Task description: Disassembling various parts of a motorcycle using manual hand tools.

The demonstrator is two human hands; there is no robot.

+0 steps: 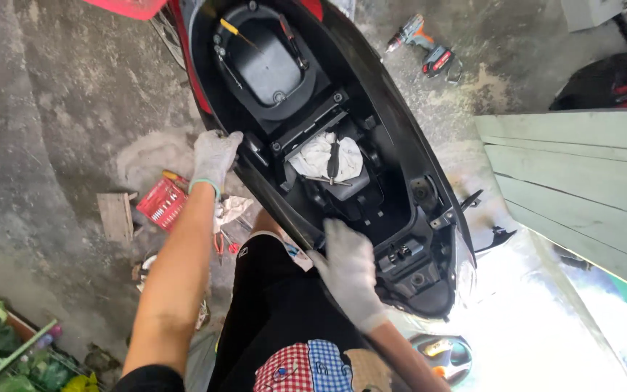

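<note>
Here, a scooter body (393,109) with its seat removed is being gripped from both sides, seemingly so that it is steadied. The left hand (214,156), gloved, is being closed over the left edge of the open underseat bay (342,196); the right hand (350,272), gloved too, is being pressed, fingers curled, on the bay's near rim. Inside the bay, a white rag (313,156) is being kept under a screwdriver (333,161). Beyond the scooter's right flank, a cordless drill (422,43) is lying on the concrete floor (52,109); left of it, a red tool case (161,203).
</note>
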